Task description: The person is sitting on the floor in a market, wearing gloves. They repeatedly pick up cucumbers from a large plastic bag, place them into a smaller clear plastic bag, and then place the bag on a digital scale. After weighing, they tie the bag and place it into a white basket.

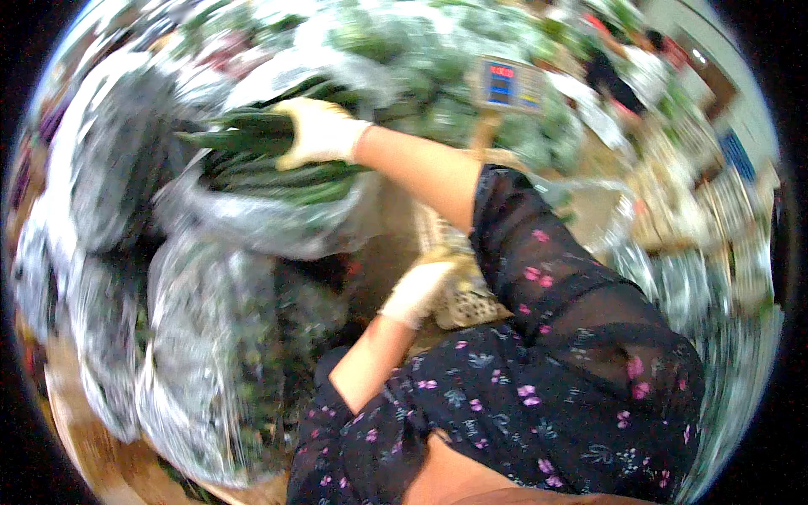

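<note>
My right hand [324,135], in a pale glove, reaches out to the far left. Its fingers are wrapped around several long dark green cucumbers [248,132], their ends pointing left. Beneath them lie more cucumbers [286,181] in an open clear plastic bag [278,227]. Closer to my body is my left hand [421,290], also gloved, beside a patterned box or basket [463,303]. Motion blur smears its fingers, so its grip is unclear.
Full clear plastic bags of greens [210,353] stand at the near left, with another tall bag [114,151] behind. Wrapped round green vegetables [412,50] are heaped at the back. A scale display [509,84] rises on a post. A person [640,71] is at the far right.
</note>
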Tool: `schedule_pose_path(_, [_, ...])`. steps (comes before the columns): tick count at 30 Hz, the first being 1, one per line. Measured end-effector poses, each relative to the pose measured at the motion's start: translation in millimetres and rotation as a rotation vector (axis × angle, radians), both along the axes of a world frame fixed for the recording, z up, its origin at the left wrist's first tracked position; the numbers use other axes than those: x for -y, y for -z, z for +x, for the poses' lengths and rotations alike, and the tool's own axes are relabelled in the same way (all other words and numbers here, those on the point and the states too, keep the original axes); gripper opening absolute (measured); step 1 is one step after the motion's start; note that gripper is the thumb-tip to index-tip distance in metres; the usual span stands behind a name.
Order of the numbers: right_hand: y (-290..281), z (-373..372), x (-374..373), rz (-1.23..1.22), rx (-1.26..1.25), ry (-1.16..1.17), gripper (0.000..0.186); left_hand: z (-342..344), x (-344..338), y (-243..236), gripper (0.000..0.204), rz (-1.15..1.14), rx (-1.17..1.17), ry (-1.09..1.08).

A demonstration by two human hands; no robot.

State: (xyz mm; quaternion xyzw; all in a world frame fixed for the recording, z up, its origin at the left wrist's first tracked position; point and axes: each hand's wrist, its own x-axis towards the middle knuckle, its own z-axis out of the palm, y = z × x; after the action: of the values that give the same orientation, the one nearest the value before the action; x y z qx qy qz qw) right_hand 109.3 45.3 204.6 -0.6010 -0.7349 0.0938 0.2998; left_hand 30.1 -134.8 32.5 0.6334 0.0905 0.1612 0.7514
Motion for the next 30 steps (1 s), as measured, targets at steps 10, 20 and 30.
schedule_pose_path(10, [-114, 92, 300, 0.556, -1.292, 0.117, 0.032, 10, 37, -61, 0.042, -0.440, -0.126, 0.162])
schedule_pose_path(20, [-48, 151, 523, 0.979, -1.313, 0.460, 0.030, 40, 53, -33, 0.043, -0.326, -0.084, 0.090])
schedule_pose_path(30, [37, 146, 760, 1.585, -1.497, 0.730, 0.026, 41, 45, -11, 0.046, -0.657, -0.139, -0.007])
